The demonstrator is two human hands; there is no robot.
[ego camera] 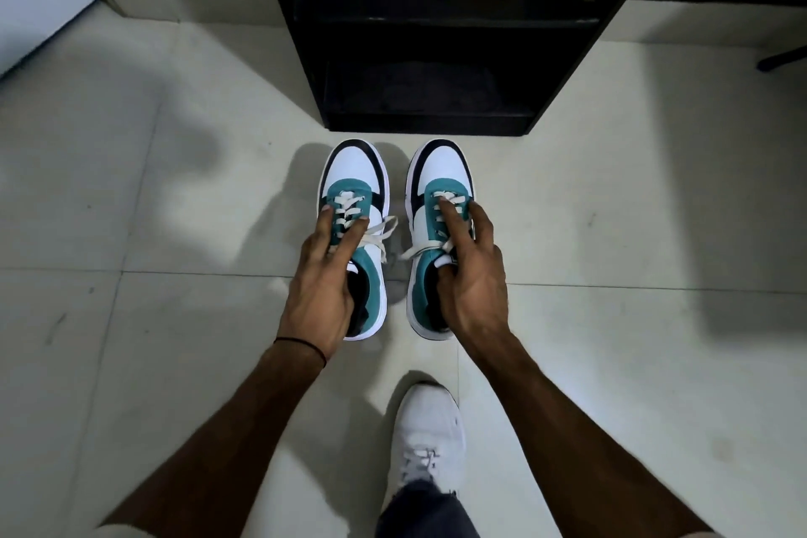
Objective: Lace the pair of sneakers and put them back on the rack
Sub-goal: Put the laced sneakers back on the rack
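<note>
The pair of sneakers, white, teal and black with pale laces threaded through their eyelets, sits side by side in the middle of the view, toes toward 12 o'clock and just short of the black rack (pixel 436 70) that stands on the pale tiled floor (pixel 131 232). Whether the soles rest on the tiles or hang just above them cannot be told. At about 9 o'clock from the centre, the left hand (pixel 321 288) grips the left sneaker (pixel 356 188), fingers spread over the laced tongue and the thumb out of sight inside the collar; a thin dark band (pixel 301 347) circles that wrist. Loose lace ends (pixel 395 238) trail across the narrow gap between the two shoes. At about 3 o'clock from the centre, the right hand (pixel 474 280) grips the right sneaker (pixel 439 175) in the same way, the forefinger laid along the laces, the other fingers curled over the outer side, the thumb tucked into the opening. Toward 6 o'clock, a white shoe (pixel 428 428) on the person's own foot stands on the floor, well apart from the pair, with a dark trouser cuff (pixel 425 511) below it.
</note>
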